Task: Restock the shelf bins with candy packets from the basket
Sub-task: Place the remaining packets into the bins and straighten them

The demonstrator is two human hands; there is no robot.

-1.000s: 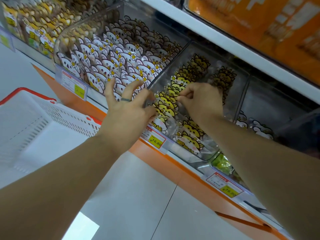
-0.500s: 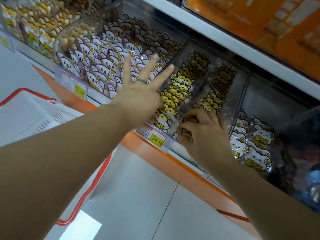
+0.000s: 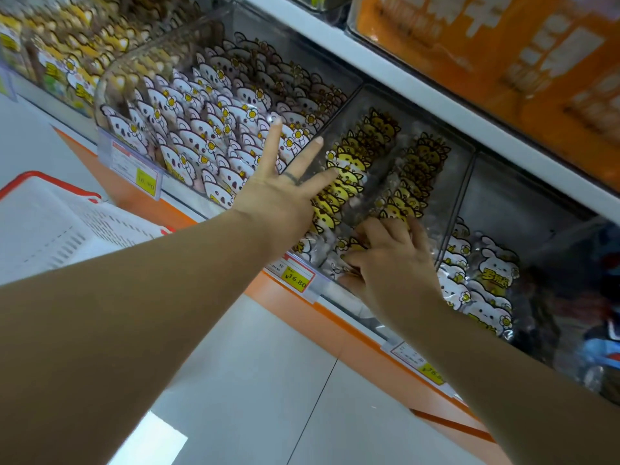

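Risk 1: the yellow packets (image 3: 349,169) stand in 2 loose rows in the middle bin (image 3: 463,189). The front ones sit right at the low front lip, above the price tag (image 3: 295,280). A tug or shove from the right hand (image 3: 389,263) likely tips the front few over the lip onto the floor (image 3: 268,380).

Risk 2: the rows lean like dominoes. Disturb the front and the right row probably slumps into the gap at centre.

The left hand (image 3: 278,199) is no brace. It is flat, fingers splayed straight, holding nothing, at the divider between the white packets (image 3: 208,135) and the yellow ones. Contact cannot be told.

Right hand grip: fingers curled over the front yellow packets, thumb underneath, pinching a small clump at lower centre of frame. How many packets, cannot tell. The rest of the stock runs up and back from that grip.

The basket (image 3: 50,229) sits at the left edge, well apart from both hands.
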